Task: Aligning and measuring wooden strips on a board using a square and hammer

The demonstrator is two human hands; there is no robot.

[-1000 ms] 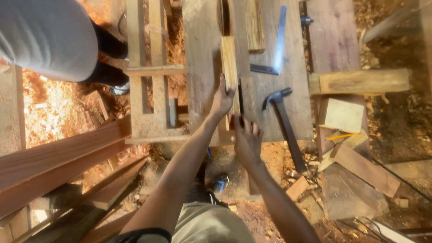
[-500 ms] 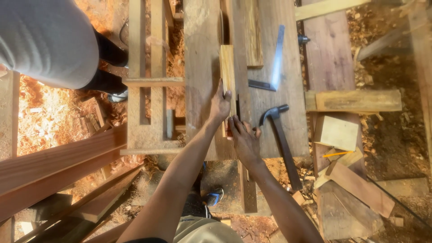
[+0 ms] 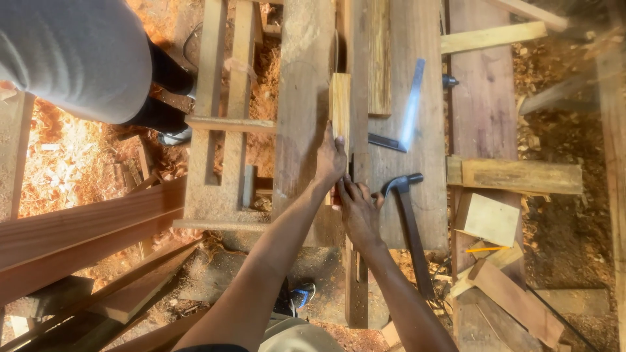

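Fingers (image 3: 339,145) of the left hand (image 3: 331,161) are curled over the near end of a short pale wood block (image 3: 340,104), gripping it against the table (image 3: 300,98) of rough planks. The right hand (image 3: 357,210) sits just behind, its fingers bent down onto a narrow upright strip (image 3: 356,274) that runs toward the body; whether they clamp it or only press on it cannot be told. Something small and reddish shows between the two hands, too hidden to name.

Compared with half a second ago, both hands have crept a little forward along the strip and closer together, so the block now sits under a firmer hold at its end.

Just right of the right hand lies a claw hammer (image 3: 409,228), head near the knuckles, handle pointing toward the body. Beyond it a steel try square (image 3: 405,124) rests on the planks. Farther right lie a pale square offcut (image 3: 488,219) and an orange pencil (image 3: 486,249). At upper left another person's grey-clad leg (image 3: 72,58) stands among sawdust (image 3: 52,163).
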